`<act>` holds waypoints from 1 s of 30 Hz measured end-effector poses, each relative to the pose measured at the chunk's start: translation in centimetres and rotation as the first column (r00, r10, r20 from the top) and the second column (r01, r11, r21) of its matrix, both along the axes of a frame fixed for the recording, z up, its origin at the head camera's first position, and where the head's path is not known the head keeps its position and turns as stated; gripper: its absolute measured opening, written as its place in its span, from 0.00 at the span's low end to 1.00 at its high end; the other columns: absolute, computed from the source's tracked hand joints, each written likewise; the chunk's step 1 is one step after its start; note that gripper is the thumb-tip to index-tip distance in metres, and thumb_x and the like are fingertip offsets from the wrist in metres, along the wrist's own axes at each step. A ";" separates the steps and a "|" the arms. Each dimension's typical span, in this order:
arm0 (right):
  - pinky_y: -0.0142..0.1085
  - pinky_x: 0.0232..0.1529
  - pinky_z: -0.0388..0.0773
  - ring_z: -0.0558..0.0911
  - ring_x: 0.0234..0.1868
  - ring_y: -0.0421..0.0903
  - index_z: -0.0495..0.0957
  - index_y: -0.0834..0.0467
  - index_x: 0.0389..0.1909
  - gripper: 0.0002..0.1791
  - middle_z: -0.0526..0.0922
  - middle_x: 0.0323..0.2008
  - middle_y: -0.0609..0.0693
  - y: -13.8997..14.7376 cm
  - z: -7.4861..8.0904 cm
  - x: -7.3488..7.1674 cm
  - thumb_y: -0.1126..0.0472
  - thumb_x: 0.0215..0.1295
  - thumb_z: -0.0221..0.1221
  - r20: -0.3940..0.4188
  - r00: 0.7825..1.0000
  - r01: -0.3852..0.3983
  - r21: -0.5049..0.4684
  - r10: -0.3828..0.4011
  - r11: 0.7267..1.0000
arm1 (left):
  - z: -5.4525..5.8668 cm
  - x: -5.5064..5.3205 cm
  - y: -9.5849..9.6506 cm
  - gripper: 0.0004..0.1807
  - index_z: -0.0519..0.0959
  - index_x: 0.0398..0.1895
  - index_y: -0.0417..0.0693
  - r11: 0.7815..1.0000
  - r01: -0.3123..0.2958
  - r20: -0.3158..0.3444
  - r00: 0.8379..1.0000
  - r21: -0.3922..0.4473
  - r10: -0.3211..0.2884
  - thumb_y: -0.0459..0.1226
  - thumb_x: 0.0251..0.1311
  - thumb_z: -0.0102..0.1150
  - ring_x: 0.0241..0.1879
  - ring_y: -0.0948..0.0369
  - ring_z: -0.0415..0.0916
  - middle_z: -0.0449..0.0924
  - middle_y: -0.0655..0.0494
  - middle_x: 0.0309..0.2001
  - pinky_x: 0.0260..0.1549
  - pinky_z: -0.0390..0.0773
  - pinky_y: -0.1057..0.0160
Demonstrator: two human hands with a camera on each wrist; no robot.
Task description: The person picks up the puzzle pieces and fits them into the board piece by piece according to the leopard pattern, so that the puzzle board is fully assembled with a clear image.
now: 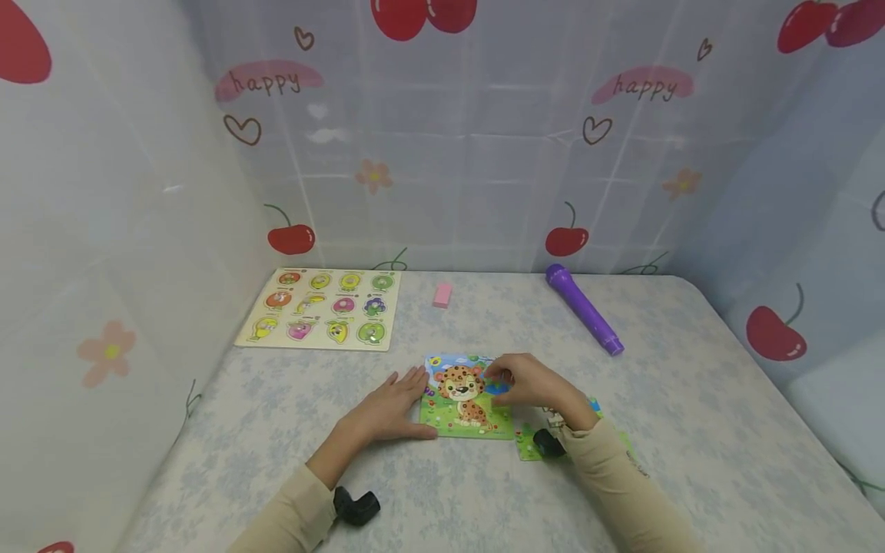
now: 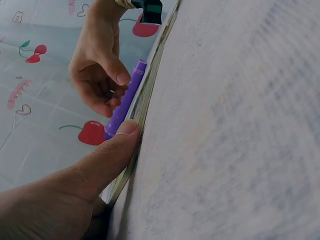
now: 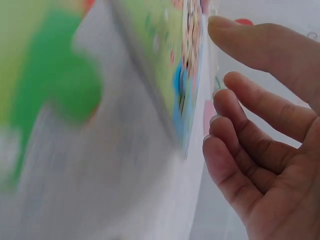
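A square leopard picture puzzle lies flat on the table in the middle of the head view. My left hand rests at its left side, fingers straight along the edge; in the left wrist view the thumb touches the board's rim. Over the puzzle's right side hovers my right hand. In the right wrist view its fingers are loosely bent, apart from the thumb, with nothing between them. Green puzzle pieces lie under the right wrist, partly hidden by the sleeve and the wrist camera.
A fruit board lies at the back left. Behind the puzzle sits a small pink block. A purple toy microphone lies at the back right. Printed curtains surround the table at the back and sides.
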State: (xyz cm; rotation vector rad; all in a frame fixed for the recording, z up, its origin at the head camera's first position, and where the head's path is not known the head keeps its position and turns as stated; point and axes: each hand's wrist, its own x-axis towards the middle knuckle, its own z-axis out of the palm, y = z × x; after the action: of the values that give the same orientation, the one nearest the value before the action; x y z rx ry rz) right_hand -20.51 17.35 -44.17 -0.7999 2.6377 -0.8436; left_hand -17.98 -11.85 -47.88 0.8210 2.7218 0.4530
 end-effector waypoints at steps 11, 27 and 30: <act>0.33 0.36 0.76 0.76 0.38 0.44 0.81 0.58 0.49 0.23 0.82 0.38 0.48 5.1 0.1 0.8 0.58 0.51 0.73 -0.007 0.995 0.096 0.036 -0.096 0.995 | 0.0 -0.1 0.0 0.58 0.51 0.77 0.42 1.000 0.000 -0.005 1.000 -0.010 0.000 0.68 0.53 0.58 0.78 0.53 0.43 0.46 0.48 0.78 0.77 0.46 0.48; 0.30 0.32 0.73 0.74 0.34 0.41 0.82 0.60 0.48 0.25 0.80 0.34 0.46 8.5 -0.3 2.2 0.55 0.49 0.74 -0.054 0.990 0.132 0.063 -0.128 0.989 | -0.1 0.1 0.0 0.59 0.50 0.77 0.42 1.000 -0.009 0.004 1.000 -0.007 0.009 0.69 0.51 0.58 0.78 0.55 0.43 0.46 0.49 0.78 0.77 0.45 0.48; 0.30 0.32 0.73 0.74 0.34 0.41 0.81 0.60 0.48 0.25 0.80 0.35 0.46 8.7 -0.3 2.3 0.55 0.49 0.74 -0.052 0.990 0.135 0.068 -0.131 0.989 | -0.2 0.0 0.0 0.59 0.50 0.77 0.42 1.000 -0.007 0.008 1.000 0.000 0.007 0.69 0.52 0.58 0.78 0.54 0.43 0.46 0.49 0.78 0.77 0.45 0.48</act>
State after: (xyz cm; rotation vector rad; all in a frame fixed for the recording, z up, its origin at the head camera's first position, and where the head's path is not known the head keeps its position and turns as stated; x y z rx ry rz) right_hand -18.26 26.06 -44.50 -0.6396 2.7718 -0.7666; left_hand -17.97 -11.86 -48.08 0.8081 2.7181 0.4567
